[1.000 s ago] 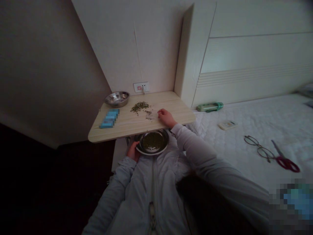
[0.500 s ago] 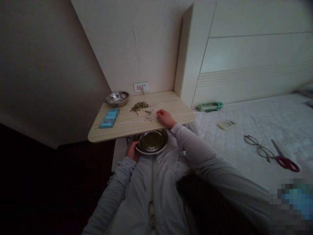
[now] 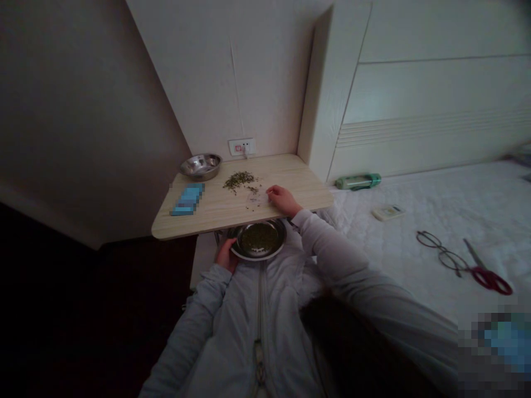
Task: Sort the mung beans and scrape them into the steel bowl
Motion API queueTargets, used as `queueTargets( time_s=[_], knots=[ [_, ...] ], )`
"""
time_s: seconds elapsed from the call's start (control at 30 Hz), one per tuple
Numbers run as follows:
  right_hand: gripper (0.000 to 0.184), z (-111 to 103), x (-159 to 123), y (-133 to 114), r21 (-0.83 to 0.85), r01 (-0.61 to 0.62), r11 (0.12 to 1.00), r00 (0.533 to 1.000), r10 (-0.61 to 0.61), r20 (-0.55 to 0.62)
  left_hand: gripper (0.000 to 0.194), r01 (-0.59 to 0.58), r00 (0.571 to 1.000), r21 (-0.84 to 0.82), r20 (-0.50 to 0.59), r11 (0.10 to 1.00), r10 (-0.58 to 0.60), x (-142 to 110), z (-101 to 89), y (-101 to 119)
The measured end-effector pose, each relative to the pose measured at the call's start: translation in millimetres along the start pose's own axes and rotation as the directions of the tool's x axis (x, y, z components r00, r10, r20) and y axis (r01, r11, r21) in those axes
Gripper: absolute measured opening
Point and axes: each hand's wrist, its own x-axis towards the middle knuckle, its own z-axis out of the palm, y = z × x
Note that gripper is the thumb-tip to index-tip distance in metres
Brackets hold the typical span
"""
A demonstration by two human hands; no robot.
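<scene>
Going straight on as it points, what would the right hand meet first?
Past the clear piece at its fingers, the right hand would probably meet scattered bits, then the green pile; height is unclear.

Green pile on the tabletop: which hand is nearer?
Right. Right hand: at the tabletop, right of the green pile. Left hand: farther off, past the tabletop's near edge, gripping the filled bowl.
</scene>
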Motion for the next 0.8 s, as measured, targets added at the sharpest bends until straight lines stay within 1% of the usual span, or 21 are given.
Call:
queueTargets(
  time_s=[0.1, 0.2, 0.37, 0.53, 0.67, 0.8],
  knots=[
    [0.022, 0.3, -0.7, -0.3, -0.006, 0.013, 1.0, 1.0, -0.013, 0.021, 0.018, 0.001, 1.0, -0.002, -0.012, 1.0, -0.001, 0.2, -0.8, -0.4],
    [0.022, 0.6, -2.1, -2.2, -0.005, 0.028, 1.0, 0.998, -0.027, 0.052, 0.018, -0.007, 1.0, -0.005, 0.011, 1.0, 0.007, 1.5, -2.2, -0.9],
    [0.024, 1.2, -0.8, -8.0, 0.024, 0.009, 1.0, 0.998, -0.011, 0.069, 0.015, -0.002, 1.0, -0.014, 0.026, 1.0, 0.002, 4.7, -4.7, -2.2],
    [0.024, 9.7, 6.1, -12.6, 0.06, -0.008, 0.998, 0.998, 0.003, 0.069, 0.014, 0.001, 1.0, -0.008, 0.013, 1.0, -0.001, 6.2, -5.7, -2.8],
    [0.024, 17.5, 7.9, -14.7, 0.028, 0.01, 1.0, 0.997, -0.013, 0.082, 0.015, 0.008, 1.0, -0.016, -0.001, 1.0, -0.008, 5.9, -5.3, -2.1],
    [0.024, 16.3, 4.2, -16.7, 0.019, 0.015, 1.0, 0.995, -0.017, 0.099, 0.017, 0.009, 1.0, 0.001, -0.021, 1.0, -0.009, 2.8, -3.2, -0.3]
  ],
)
